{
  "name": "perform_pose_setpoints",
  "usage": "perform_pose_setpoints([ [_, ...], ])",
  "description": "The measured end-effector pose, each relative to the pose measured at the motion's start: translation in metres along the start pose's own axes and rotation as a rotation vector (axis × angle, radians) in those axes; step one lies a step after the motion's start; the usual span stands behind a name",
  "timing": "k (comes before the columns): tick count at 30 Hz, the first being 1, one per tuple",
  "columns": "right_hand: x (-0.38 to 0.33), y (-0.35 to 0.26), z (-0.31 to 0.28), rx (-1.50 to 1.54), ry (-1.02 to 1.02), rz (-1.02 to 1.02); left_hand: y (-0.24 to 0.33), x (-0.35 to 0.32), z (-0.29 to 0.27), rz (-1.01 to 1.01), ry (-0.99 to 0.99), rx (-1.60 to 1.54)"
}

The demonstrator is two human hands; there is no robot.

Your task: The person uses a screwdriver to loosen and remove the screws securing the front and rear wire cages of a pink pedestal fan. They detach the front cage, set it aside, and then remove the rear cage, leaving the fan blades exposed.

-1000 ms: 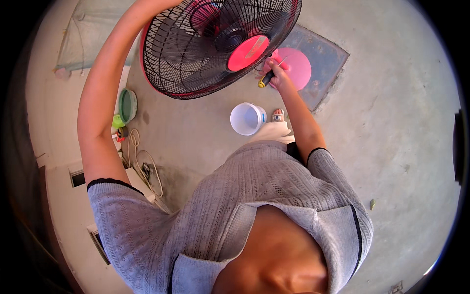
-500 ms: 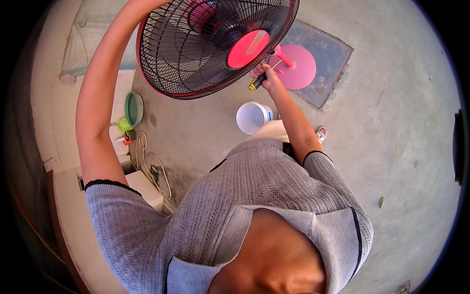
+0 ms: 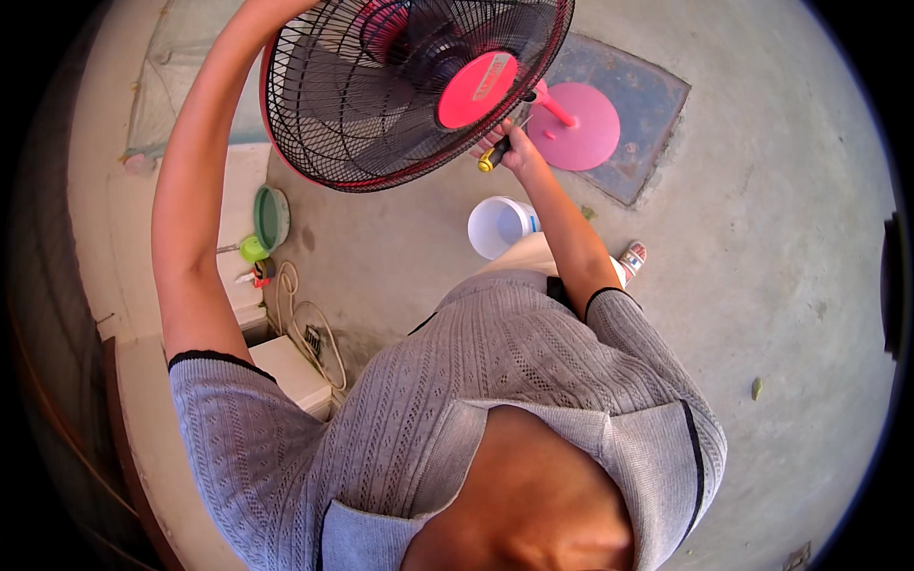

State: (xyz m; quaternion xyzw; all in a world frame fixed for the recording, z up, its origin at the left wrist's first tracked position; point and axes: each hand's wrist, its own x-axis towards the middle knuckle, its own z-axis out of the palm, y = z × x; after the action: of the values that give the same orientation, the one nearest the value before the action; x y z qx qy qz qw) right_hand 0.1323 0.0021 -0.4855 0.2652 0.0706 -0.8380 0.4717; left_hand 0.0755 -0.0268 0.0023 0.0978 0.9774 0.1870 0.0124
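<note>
A pedestal fan head point(image 3: 409, 95) with a black wire guard, a red rim and a red centre cap fills the top of the view, tilted. My left arm rises along its left side, and the left hand point(image 3: 297, 4) is at the guard's upper left rim, its fingers cut off by the picture edge. Beneath the lower right rim, my right hand point(image 3: 515, 152) grips a screwdriver point(image 3: 495, 155) with a black and yellow handle. Its thin shaft points up toward the fan's pink pole point(image 3: 555, 105). The pole runs down to a round pink base point(image 3: 592, 128).
The base stands on a dark square plate point(image 3: 657, 105) set in the concrete floor point(image 3: 743, 238). A white bucket point(image 3: 497, 228) is near my legs. Along the left wall are a green basin point(image 3: 271, 218), a lime-green dipper point(image 3: 253, 249) and a coiled pale hose point(image 3: 331, 352).
The fan head appears slightly farther left, and my right hand with the screwdriver has shifted a little left with it. The floor objects appear slightly farther right. Both hands keep their places at the fan.
</note>
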Motion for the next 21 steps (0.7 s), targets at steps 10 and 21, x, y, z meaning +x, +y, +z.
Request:
perform_pose_setpoints([
  [10, -0.007, 0.006, 0.005, 0.056, 0.070, -0.077, -0.002, 0.001, 0.001, -0.117, 0.032, 0.093],
  [21, -0.036, 0.003, 0.019, -0.097, 0.101, -0.062, -0.043, 0.015, 0.001, 0.251, 0.233, 0.390],
])
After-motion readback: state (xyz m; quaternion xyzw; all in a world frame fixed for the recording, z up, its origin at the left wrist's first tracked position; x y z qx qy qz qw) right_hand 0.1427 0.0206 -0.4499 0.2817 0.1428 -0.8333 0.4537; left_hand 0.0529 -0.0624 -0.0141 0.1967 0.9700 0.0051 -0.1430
